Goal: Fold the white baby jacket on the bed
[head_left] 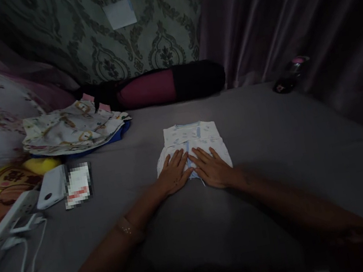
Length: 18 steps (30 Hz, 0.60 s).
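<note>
A small folded white garment (190,133) with a pale print and light blue trim lies flat on the grey sheet (259,141) in front of me. Its lower half is folded up over the rest, and thin strings stick out at the near edge. My left hand (175,173) presses flat on the left side of this folded part, fingers stretched out. On the right side rests my right hand (212,166), also flat with the fingers spread a little. The two thumbs come close to each other near the middle. Both palms cover much of the near part of the cloth.
At the left lie a pile of printed cloths (74,126), a white power bank (52,187), a blurred-out flat item (78,186) and a power strip (4,228) with white cables. A maroon and black bolster (148,89) lines the wall. A dark bottle (286,82) lies near the curtain.
</note>
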Each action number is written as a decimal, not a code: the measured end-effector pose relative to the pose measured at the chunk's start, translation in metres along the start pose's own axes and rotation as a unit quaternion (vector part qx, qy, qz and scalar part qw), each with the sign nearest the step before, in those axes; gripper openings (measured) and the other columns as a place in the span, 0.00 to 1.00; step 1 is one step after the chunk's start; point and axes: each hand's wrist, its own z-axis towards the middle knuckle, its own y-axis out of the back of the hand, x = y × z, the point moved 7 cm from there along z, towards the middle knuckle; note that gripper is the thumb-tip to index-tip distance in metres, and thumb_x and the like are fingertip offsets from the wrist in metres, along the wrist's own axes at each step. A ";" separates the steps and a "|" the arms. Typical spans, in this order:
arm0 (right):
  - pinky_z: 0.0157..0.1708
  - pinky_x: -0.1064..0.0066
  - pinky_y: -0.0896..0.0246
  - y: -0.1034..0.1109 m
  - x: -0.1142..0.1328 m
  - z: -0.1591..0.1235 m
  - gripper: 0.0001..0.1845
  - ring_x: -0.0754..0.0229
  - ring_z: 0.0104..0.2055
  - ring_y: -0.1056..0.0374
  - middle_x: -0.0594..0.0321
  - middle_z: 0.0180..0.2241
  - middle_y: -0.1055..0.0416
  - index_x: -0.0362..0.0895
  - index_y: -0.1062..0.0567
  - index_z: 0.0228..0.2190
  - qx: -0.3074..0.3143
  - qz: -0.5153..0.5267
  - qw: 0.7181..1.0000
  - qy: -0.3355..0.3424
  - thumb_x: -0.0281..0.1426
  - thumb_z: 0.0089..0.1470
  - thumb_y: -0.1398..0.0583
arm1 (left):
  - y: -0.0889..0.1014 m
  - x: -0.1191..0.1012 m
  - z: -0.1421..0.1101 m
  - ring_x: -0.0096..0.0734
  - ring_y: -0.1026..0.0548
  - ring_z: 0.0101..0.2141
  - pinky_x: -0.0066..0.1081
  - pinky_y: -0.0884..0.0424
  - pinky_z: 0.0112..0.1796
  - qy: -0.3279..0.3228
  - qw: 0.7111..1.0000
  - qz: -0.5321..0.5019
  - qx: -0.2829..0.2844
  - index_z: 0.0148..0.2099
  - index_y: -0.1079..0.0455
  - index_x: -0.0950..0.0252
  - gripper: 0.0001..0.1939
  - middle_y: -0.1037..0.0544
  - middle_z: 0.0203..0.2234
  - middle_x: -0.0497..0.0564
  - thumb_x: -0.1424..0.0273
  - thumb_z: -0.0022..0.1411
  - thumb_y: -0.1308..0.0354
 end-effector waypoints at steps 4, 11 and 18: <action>0.66 0.46 0.66 -0.001 -0.001 0.000 0.30 0.49 0.71 0.61 0.53 0.69 0.57 0.43 0.48 0.67 0.004 0.001 1.000 -0.005 0.40 0.68 0.59 | 0.003 0.001 0.000 0.42 0.57 0.69 0.46 0.58 0.65 0.000 1.000 -0.003 0.000 0.72 0.56 0.65 0.36 0.55 0.70 0.56 0.50 0.70 0.70; 0.59 0.58 0.47 0.024 -0.015 0.029 0.24 0.53 0.58 0.36 0.52 0.56 0.31 0.42 0.28 0.53 -0.009 0.031 0.999 0.008 0.35 0.67 0.56 | 0.037 0.000 0.024 0.40 0.33 0.55 0.42 0.43 0.57 0.006 0.995 -0.005 -0.096 0.56 0.32 0.64 0.23 0.27 0.53 0.56 0.63 0.72 0.63; 0.65 0.49 0.59 0.022 -0.048 0.077 0.28 0.48 0.68 0.54 0.51 0.67 0.49 0.38 0.40 0.63 -0.094 0.010 0.989 -0.113 0.33 0.66 0.57 | 0.037 0.023 0.075 0.42 0.41 0.62 0.44 0.47 0.61 0.086 0.981 -0.010 -0.173 0.63 0.39 0.68 0.23 0.35 0.62 0.59 0.65 0.72 0.61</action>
